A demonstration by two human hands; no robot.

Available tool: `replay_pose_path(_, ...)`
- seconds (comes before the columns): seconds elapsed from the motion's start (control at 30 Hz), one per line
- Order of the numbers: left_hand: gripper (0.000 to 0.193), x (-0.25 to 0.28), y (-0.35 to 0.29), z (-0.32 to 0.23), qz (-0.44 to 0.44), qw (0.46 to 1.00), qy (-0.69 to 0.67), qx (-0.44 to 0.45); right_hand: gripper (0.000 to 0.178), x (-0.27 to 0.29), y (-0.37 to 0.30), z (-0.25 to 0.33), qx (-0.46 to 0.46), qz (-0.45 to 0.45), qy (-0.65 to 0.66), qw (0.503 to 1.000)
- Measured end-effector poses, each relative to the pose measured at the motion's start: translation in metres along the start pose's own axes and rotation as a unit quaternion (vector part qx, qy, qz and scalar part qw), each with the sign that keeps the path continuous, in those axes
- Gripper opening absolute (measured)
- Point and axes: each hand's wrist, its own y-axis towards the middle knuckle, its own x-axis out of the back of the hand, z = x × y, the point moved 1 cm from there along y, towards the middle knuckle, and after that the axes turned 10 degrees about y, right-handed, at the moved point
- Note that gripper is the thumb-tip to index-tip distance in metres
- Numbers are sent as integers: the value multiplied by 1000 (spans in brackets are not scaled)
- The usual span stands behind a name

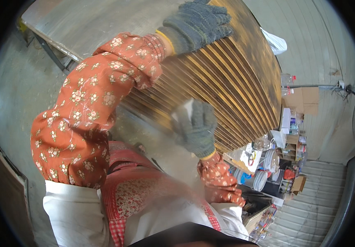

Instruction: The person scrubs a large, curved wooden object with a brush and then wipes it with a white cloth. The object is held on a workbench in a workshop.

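Observation:
A fanned stack of thin wooden boards point(231, 94), with dark brown and yellowish edges, fills the middle and right. My left hand point(198, 26), in a dark grey knitted glove, lies on the stack's far upper part, fingers stretched out. My right hand point(200, 127), gloved alike, is at the near edges of the boards with its fingers bent round a pale flat piece point(189, 108). Motion blurs that piece, and I cannot tell its kind. The board edges beside it are smeared too. Floral red sleeves cover both my forearms.
A grey tabletop point(82, 24) extends at the far left. On the right are white buckets point(262, 179), shelves with bottles and boxes point(295, 140), a cardboard sheet point(305, 100) and a white plastic bag point(274, 41). Corrugated wall and a thick pipe point(342, 197) stand beyond.

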Motion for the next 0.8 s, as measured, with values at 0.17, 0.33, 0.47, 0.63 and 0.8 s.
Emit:
replay_pose_path(0.17, 27, -1, -2, -1, 6, 1000, 18, -8, 37, -68, 73, 26, 1, -120, 192, 974)
replay_pose_path(0.33, 25, 8, -2, -3, -2, 995, 66, -76, 26, -67, 64, 22, 55, -179, 117, 975)
replay_pose_path(0.47, 23, 12, 1, -9, 18, 999, 5, -41, 38, -40, -37, -3, -164, 54, 109, 979)
replay_pose_path(0.63, 25, 5, 1, -12, 2, 1000, -16, -10, 57, -6, -168, -11, -312, -110, -246, 911)
replay_pose_path(0.8, 41, -10, -5, -8, 47, 997, -35, 45, 53, -13, -182, -24, -492, -350, -98, 791)
